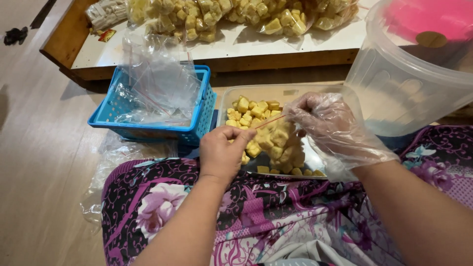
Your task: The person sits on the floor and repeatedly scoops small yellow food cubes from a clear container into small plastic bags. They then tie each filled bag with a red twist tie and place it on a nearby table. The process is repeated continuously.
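Note:
My left hand (222, 150) and my right hand (329, 125), the right one in a thin clear plastic glove, both pinch the top of a small clear zip bag (276, 143) filled with yellow cube-shaped snacks. The bag hangs over a clear rectangular tub (224, 101) that holds more loose yellow cubes (249, 111). The tub rests against my lap, which is covered in purple floral cloth (256, 212).
A blue plastic basket (204, 116) with empty clear bags (157, 86) stands left of the tub. A big clear bucket (404, 83) with a pink lid sits at the right. Filled snack bags (221, 17) lie on a low white-topped table (236, 47) behind. Wooden floor (44, 162) stretches left.

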